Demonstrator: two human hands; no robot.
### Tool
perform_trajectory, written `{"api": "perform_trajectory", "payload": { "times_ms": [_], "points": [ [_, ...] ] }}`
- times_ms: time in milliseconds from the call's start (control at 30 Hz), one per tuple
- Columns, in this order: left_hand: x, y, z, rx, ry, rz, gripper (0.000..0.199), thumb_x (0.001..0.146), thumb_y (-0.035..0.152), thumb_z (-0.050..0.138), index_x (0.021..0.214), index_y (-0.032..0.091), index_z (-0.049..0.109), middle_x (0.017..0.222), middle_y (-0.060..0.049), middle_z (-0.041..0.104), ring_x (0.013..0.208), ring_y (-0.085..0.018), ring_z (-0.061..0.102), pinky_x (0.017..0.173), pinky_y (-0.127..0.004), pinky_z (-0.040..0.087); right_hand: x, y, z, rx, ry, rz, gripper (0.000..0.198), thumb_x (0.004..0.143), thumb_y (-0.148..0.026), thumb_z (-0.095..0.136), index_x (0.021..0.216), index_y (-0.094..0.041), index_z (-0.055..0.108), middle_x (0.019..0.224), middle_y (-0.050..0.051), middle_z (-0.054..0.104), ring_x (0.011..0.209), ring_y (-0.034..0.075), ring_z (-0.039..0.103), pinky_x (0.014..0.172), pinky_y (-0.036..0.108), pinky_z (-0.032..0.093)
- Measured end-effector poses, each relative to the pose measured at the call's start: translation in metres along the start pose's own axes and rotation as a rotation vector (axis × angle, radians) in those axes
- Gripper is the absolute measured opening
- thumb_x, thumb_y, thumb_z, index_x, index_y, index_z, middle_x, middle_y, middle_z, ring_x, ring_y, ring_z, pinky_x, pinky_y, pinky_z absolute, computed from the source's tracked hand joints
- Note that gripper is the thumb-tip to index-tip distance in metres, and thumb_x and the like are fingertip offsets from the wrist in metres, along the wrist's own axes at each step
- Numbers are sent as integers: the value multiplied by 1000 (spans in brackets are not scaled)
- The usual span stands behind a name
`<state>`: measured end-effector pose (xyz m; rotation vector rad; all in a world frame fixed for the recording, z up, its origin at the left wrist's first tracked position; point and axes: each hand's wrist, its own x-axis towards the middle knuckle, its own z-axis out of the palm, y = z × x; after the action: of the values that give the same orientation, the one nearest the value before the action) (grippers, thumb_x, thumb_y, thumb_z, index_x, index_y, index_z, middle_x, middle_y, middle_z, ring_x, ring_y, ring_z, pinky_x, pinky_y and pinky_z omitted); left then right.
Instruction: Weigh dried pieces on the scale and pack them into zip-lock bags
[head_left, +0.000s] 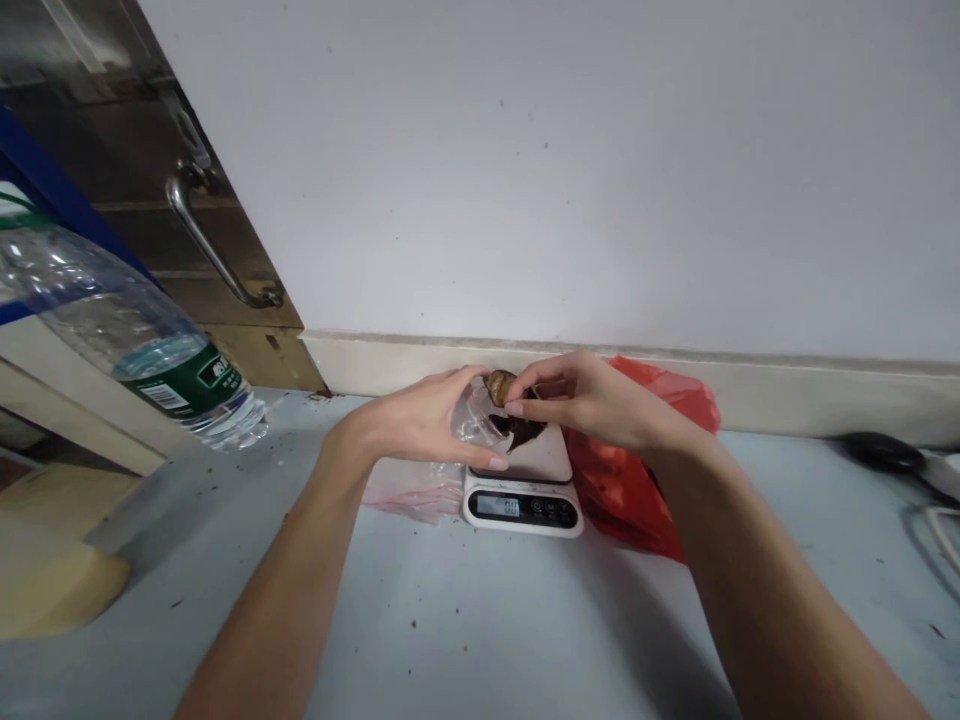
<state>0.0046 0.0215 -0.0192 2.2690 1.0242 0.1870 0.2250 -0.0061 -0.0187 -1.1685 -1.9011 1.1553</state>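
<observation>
A white digital kitchen scale point(523, 508) stands on the pale tabletop, its display reading 0.0. Above its platform, my left hand point(420, 415) curves its thumb and fingers around the mouth of a small clear plastic bag point(474, 415). My right hand point(581, 400) pinches a brown, ridged, dried-looking piece point(501, 387) at that mouth; its exact kind I cannot make out. Below my right fingertips shows a dark brown, flaky piece point(525, 432); whether it lies inside the bag is unclear. More flat clear bags with pink edges point(416, 500) lie left of the scale.
A red plastic bag point(626, 490) sits against the scale's right side. On the left is a large tilted water bottle point(180, 375), near a metal door handle point(217, 240). A black object with a cable point(885, 453) lies far right. The white wall point(562, 180) rises behind.
</observation>
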Motion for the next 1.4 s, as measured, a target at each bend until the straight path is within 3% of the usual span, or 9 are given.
{"api": "perform_trajectory", "payload": {
  "times_ms": [167,533,600,733,900,1067,1167,1333,1400],
  "points": [
    [-2,-1,-2,-66,38,89,83,73,55,82,142,27,46,151,-10,54,137,-32,51,111,-45,43,-2,-1,-3,90,67,-27,24,73,-43,78,71,-20,73,78,4,74,75,19,69,73,34,54],
    [-5,-8,-9,-239,97,176,89,75,54,80,150,23,42,163,-14,39,151,-35,35,120,-51,34,-11,-13,-9,168,424,-54,37,66,-54,86,72,-20,75,70,3,70,65,16,64,60,29,51],
    [-6,-12,-11,-317,106,226,85,73,51,82,146,25,47,160,-13,43,147,-36,42,116,-49,40,-14,-17,-13,122,401,-24,37,66,-55,85,71,-20,74,69,3,69,65,15,62,60,29,50],
    [-6,-14,-11,-476,142,238,87,67,50,84,142,22,50,147,-16,55,131,-37,58,101,-46,53,-21,-22,-20,32,188,-19,32,70,-49,83,70,-19,71,71,2,68,61,13,61,56,27,48],
    [-1,-6,-3,-248,215,200,82,62,45,92,133,24,57,144,-12,58,136,-35,53,112,-49,45,-23,-22,-17,-63,55,-56,19,76,-37,77,72,-20,68,72,0,68,63,13,63,59,27,50],
    [5,-2,4,-158,181,224,91,58,47,94,137,24,56,146,-13,57,137,-35,52,115,-50,42,-20,-17,-15,-93,-45,-75,17,77,-33,74,89,-22,69,91,4,75,83,19,70,71,31,56],
    [5,-2,2,-170,167,189,89,60,48,93,137,23,56,147,-14,56,138,-35,52,115,-51,41,-18,-16,-15,-31,80,-73,28,75,-39,80,94,-23,66,93,5,75,83,21,72,68,32,58],
    [0,-1,-2,-211,174,173,87,63,48,91,139,25,55,150,-13,54,141,-36,48,116,-53,40,-13,-18,-7,-39,432,-61,38,69,-50,85,80,-21,63,83,6,74,75,21,71,62,31,56],
    [0,0,-2,-221,188,195,85,63,48,90,138,26,55,150,-13,54,142,-36,48,116,-53,39,-13,-22,-1,-47,450,-68,39,69,-50,85,86,-20,67,88,7,75,80,22,72,67,33,58]
  ]
}}
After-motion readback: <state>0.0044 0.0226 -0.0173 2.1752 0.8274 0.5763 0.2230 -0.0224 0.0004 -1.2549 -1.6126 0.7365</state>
